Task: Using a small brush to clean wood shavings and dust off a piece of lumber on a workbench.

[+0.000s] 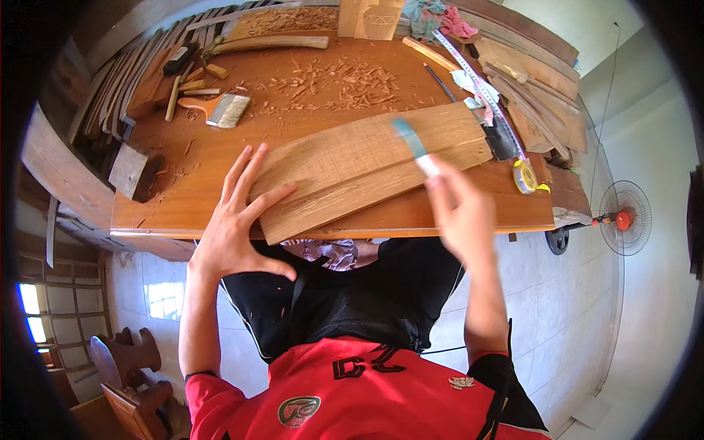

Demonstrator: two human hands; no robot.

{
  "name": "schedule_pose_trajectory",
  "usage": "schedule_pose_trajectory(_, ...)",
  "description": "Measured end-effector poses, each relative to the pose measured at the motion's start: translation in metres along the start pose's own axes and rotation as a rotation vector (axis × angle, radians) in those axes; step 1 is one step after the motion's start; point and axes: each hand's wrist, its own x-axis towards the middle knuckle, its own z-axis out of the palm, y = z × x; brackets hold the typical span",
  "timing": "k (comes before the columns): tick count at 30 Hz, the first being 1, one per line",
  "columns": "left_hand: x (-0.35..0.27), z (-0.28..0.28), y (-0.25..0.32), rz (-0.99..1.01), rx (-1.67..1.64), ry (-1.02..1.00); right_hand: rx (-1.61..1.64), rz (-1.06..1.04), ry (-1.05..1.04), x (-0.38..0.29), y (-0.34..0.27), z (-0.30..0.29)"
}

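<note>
A flat wooden board (363, 159) lies at a slant on the table, its left end jutting over the front edge. My left hand (236, 214) is at that end with its fingers spread; the index fingertip rests on or just over the wood. My right hand (462, 209) grips a slim teal and white hand tool (410, 140), blurred, so I cannot tell its exact kind. Its teal end is over the board's upper right part, whether touching or apart is unclear. A lengthwise step or line runs along the board's face.
Wood shavings (352, 85) litter the brown table (181, 214). A paintbrush (223, 110) and a wooden-handled tool (269, 44) lie left of them. Rightward are a pencil (440, 82), an extended tape measure (525, 176) and stacked planks (539, 99). A fan (624, 220) stands beyond the right edge.
</note>
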Motion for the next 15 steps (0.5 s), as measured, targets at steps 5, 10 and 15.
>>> schedule_pose_trajectory(5,-0.008,0.002,-0.015,-0.279,-0.084,0.154,0.014,-0.136,-0.114,0.002,-0.021,0.005)
schedule_pose_trajectory(10,-0.001,0.012,-0.021,-0.365,-0.309,0.173,-0.073,0.04,-0.088,0.025,-0.013,0.002)
schedule_pose_trajectory(15,-0.009,0.014,-0.022,-0.387,-0.344,0.263,0.085,-0.287,-0.303,0.002,-0.068,0.017)
